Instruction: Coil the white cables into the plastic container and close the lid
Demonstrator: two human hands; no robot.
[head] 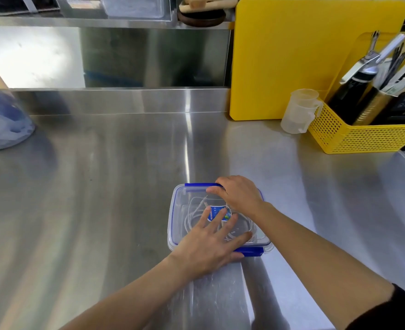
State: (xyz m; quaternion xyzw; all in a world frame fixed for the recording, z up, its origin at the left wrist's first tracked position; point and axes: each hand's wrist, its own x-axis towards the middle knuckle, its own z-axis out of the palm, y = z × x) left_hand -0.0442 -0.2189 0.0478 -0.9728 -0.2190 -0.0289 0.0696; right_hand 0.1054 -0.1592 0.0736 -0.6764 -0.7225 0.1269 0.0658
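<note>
A clear plastic container (176, 225) with blue clips sits on the steel counter near the front edge. Its transparent lid (192, 194), with a blue label (217, 213) in the middle, lies on top of it. Coiled white cables (192, 210) show through the lid. My left hand (211, 241) rests flat on the lid, fingers spread, thumb by the near blue clip (251, 251). My right hand (238, 192) presses on the lid's far right corner, fingers curled over the far blue clip (200, 185).
A yellow cutting board (292, 55) leans against the back wall at right. A clear measuring cup (299, 110) and a yellow perforated basket (363, 136) holding utensils stand beside it. A blurred blue-white object (3, 120) sits at far left.
</note>
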